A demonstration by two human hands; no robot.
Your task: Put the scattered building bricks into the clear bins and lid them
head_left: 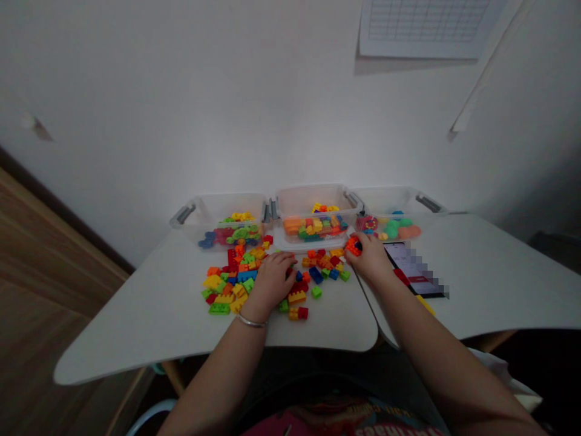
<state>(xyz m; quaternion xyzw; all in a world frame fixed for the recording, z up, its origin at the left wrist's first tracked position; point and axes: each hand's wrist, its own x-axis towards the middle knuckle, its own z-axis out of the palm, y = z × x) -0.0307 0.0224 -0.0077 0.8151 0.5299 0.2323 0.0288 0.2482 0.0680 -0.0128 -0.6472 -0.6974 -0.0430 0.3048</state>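
While right hand (369, 255) pinches orange block (351, 246), long axis unclear, left hand (273, 277) half-curled over bricks (247, 276), grip hidden

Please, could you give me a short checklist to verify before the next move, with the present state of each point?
1. Right hand holds the orange piece: ok, it is grasped.
2. Left hand is at the loose blocks: ok, it is over them.
3. Left hand grips something: cannot tell, its underside is hidden.
4. Middle bin is open on top: ok, no lid covers it.
5. Loose blocks are separated by colour: not ok, they lie mixed.
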